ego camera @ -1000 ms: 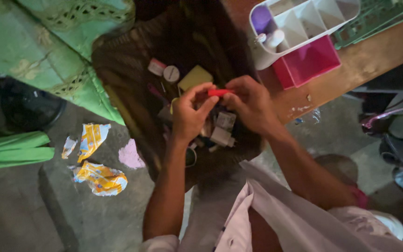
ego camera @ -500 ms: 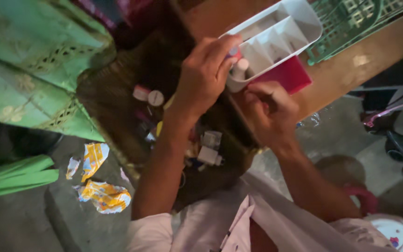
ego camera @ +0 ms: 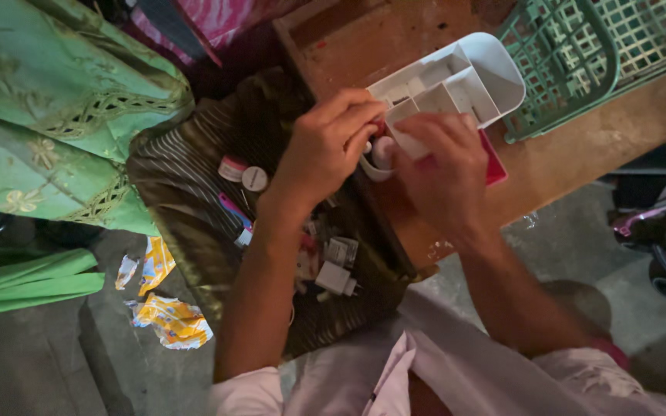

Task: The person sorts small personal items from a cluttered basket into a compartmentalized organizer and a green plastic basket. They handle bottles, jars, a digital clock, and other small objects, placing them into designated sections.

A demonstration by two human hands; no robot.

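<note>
we look straight down at both hands meeting over the near end of a white divided organiser (ego camera: 481, 71), which sits on a brown wooden table (ego camera: 580, 154) with a red box (ego camera: 495, 163) partly under it. the left hand (ego camera: 325, 150) comes in from the dark striped bag side, fingers curled and pinched together at the organiser's near compartment; a small red bit shows just at the fingertips, too hidden to say what it is or whether it is truly held. the right hand (ego camera: 445, 166) lies over the organiser's front edge, fingers bent down against the white wall; we cannot tell if it grips the wall or only rests on it. between the two hands sit pale rounded pieces (ego camera: 379, 154), touching or just beside the organiser.

below the left forearm, the dark striped bag (ego camera: 186, 185) lies open with small things in it: two round capped pots (ego camera: 242, 173), a pink and blue tube (ego camera: 237, 216), a white charger plug (ego camera: 337, 279).

a green plastic basket (ego camera: 595, 54) stands just beside the organiser on the table. green embroidered cloth (ego camera: 48, 100) fills the upper left. yellow crumpled wrappers (ego camera: 167, 316) lie on the grey floor (ego camera: 55, 370), well apart from the hands.
</note>
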